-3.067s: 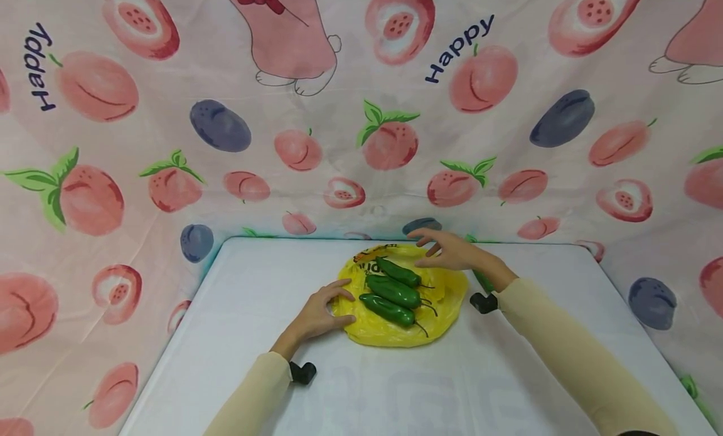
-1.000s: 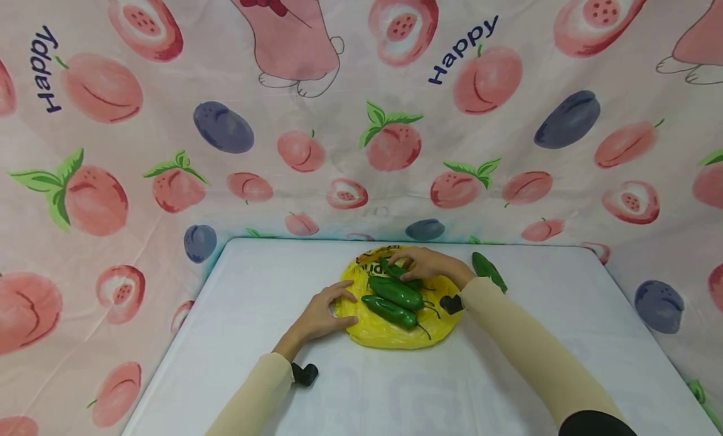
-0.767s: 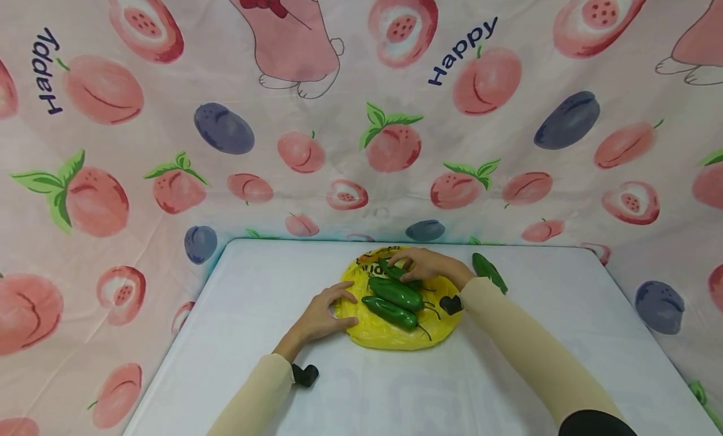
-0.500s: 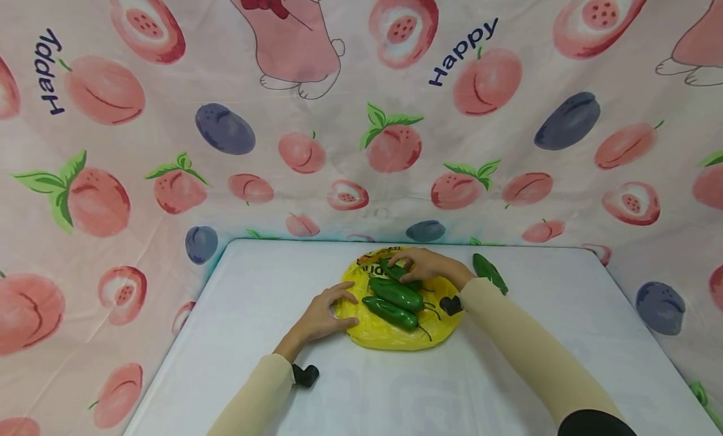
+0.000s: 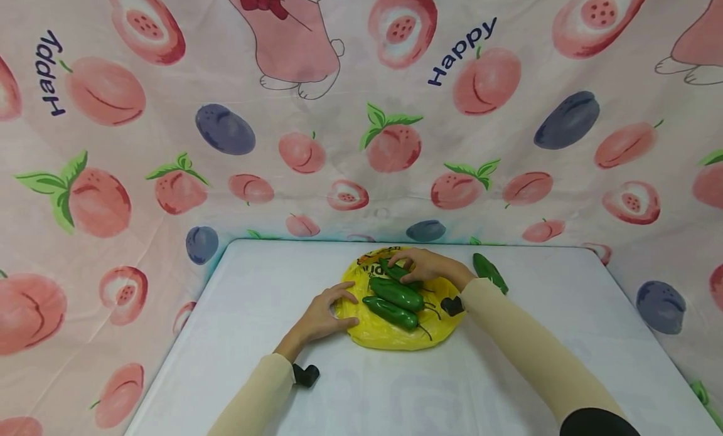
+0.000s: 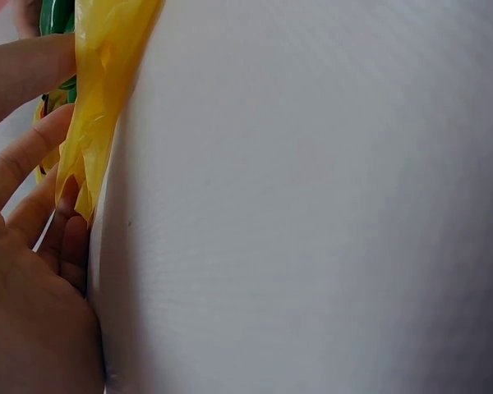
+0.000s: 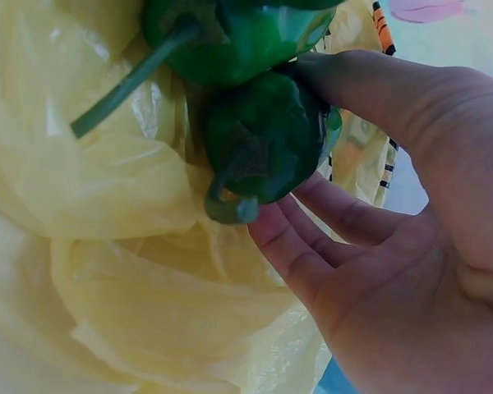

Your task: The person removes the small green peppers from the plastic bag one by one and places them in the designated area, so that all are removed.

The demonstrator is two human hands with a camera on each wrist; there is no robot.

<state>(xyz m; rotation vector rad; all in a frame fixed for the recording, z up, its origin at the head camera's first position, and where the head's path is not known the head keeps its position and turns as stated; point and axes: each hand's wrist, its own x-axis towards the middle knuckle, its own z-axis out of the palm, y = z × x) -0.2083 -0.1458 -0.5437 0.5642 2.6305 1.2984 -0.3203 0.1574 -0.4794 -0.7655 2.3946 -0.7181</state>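
A yellow plastic bag (image 5: pixel 390 339) lies flat on the table with three green chili peppers in a row on it. My right hand (image 5: pixel 426 264) pinches the farthest chili pepper (image 7: pixel 263 135) between thumb and fingers; its short curled stem faces the right wrist camera. The middle chili pepper (image 5: pixel 395 293) and the nearest chili pepper (image 5: pixel 390 313) lie beside it, stems toward the right. At the bag's left edge rests my left hand (image 5: pixel 321 313), thumb and fingers spread apart. In the left wrist view its fingertips touch the crumpled bag edge (image 6: pixel 107 90).
Another green chili pepper (image 5: pixel 489 273) lies on the white table (image 5: pixel 254 292), to the right of the bag and just beyond the right sleeve. A fruit-patterned cloth (image 5: pixel 339 154) hangs behind the table and along its sides.
Since the oldest frame, my right hand has moved left and down from above the bag's right side onto the farthest chili pepper. Over the last second both hands stay nearly still.
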